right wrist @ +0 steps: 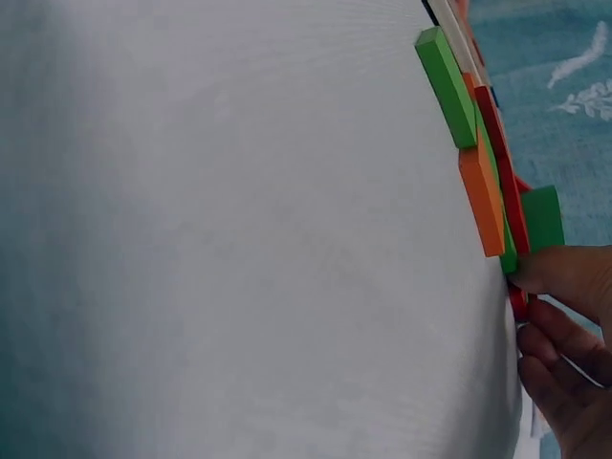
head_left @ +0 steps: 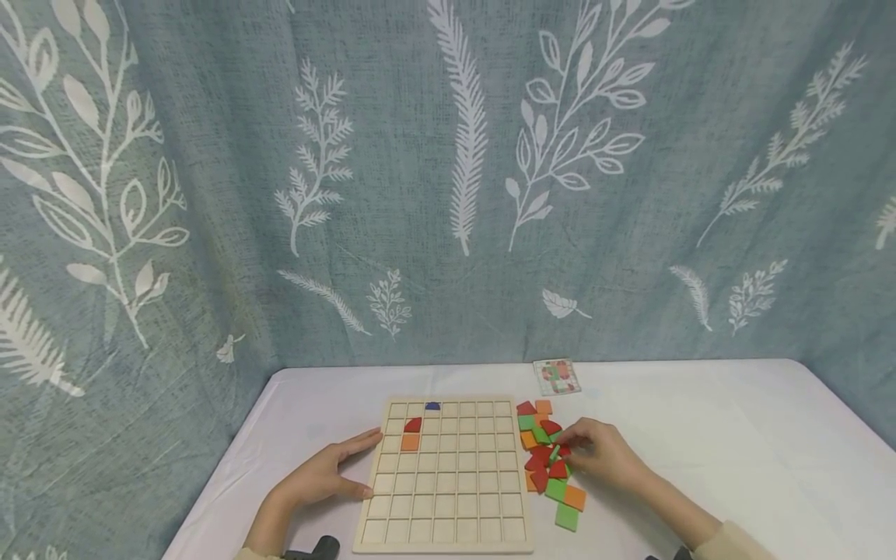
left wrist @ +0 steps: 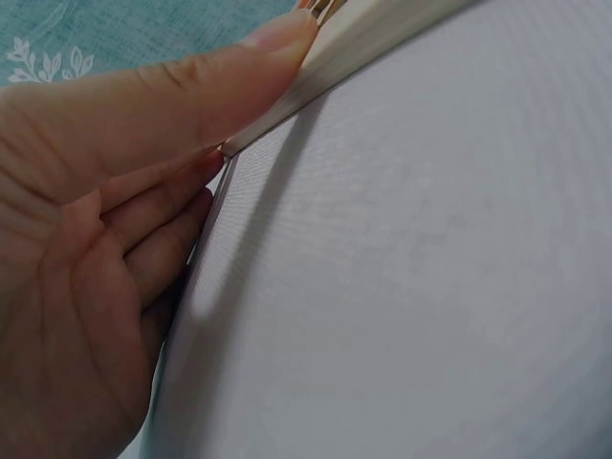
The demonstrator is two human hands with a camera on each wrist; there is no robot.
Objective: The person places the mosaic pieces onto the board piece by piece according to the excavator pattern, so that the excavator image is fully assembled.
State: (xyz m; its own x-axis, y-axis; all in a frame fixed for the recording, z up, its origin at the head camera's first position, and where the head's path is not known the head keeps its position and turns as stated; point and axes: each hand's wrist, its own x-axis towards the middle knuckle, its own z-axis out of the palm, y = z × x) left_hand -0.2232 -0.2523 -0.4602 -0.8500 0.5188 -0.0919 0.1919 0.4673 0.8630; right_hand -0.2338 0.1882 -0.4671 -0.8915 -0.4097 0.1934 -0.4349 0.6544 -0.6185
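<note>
A wooden grid board (head_left: 448, 504) lies on the table with a blue piece (head_left: 432, 406), a red quarter-round piece (head_left: 413, 425) and an orange square (head_left: 410, 442) in its upper left cells. My left hand (head_left: 329, 471) rests against the board's left edge, fingers and thumb extended; in the left wrist view the thumb (left wrist: 191, 100) lies along the rim. At the pile right of the board, my right hand (head_left: 603, 453) pinches a green tile (head_left: 554, 454) standing tilted on edge. The right wrist view has this green tile (right wrist: 543, 218) beside the thumb, above red pieces.
Several loose red pieces (head_left: 539, 480), orange tiles (head_left: 575, 498) and green tiles (head_left: 567, 516) lie heaped along the board's right side. A patterned card (head_left: 557, 377) lies at the table's back edge. Behind the white table (head_left: 735, 451) hangs a leaf-print curtain (head_left: 392, 194).
</note>
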